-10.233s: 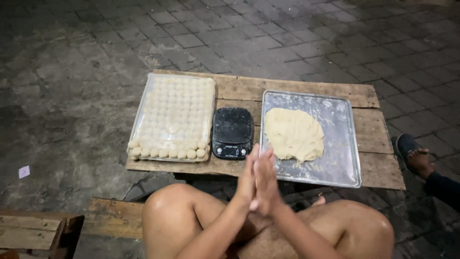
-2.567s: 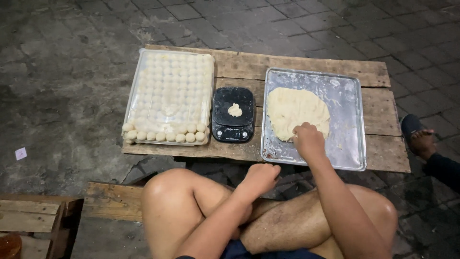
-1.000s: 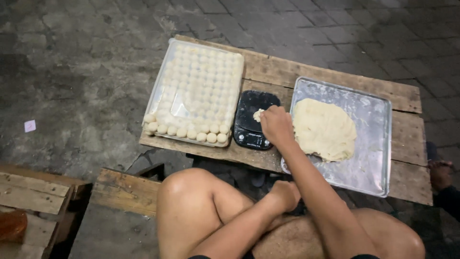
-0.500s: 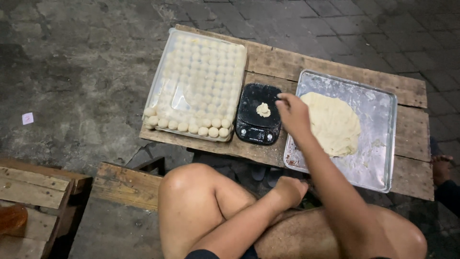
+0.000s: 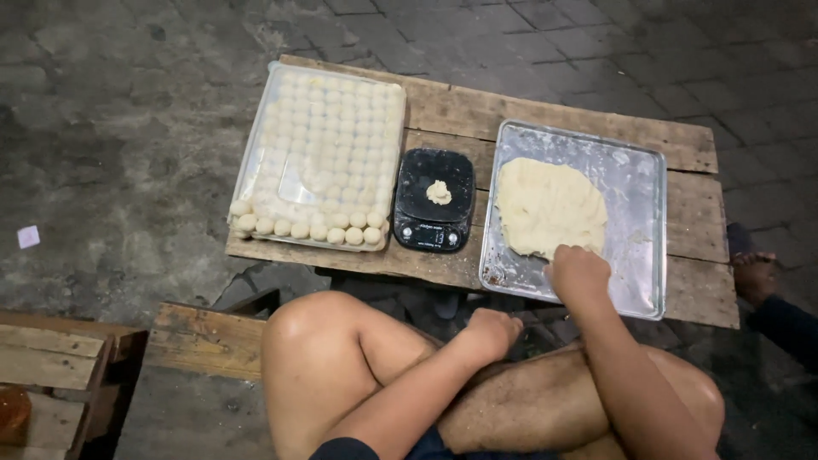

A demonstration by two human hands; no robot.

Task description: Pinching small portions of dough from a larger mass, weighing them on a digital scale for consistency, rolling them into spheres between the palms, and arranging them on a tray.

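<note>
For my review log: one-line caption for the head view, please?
Right hand on dough in metal tray; small piece on scale.
</note>
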